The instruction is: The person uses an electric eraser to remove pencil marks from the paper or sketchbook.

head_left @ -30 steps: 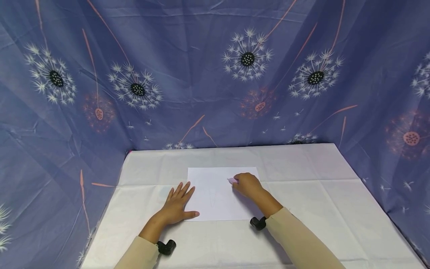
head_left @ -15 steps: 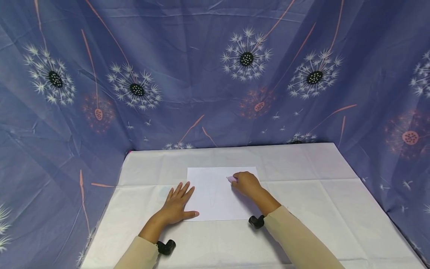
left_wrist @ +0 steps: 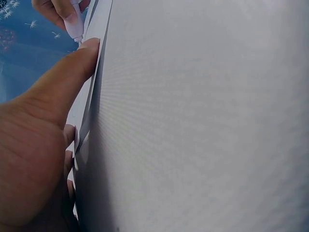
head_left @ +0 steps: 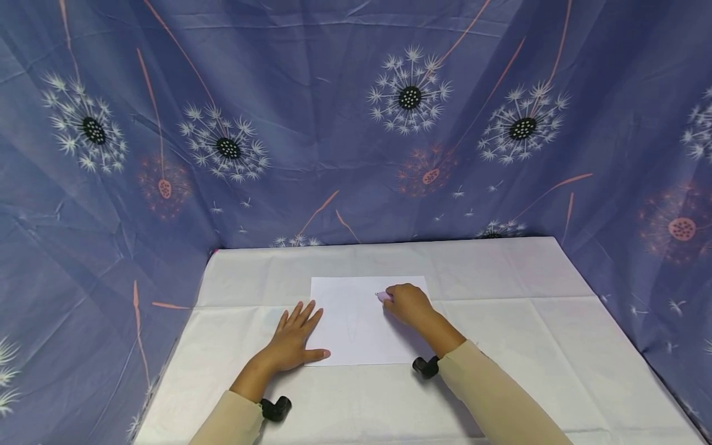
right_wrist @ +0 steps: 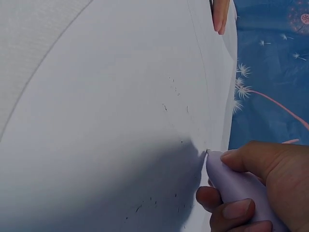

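The right hand [head_left: 408, 304] grips a pale-lilac, tapered, plastic-looking pen [right_wrist: 236, 185], likely light, stiff and best pinched near its tip, at the far right of a white paper sheet [head_left: 364, 337], probably easily creased, whose left edge the left hand [head_left: 292, 343] rests on, fingers spread.

Left hand [head_left: 293, 344] spread wide, right hand [head_left: 410, 305] curled, gripping

Soft, dark shadow across the paper [right_wrist: 111, 92], right wrist view
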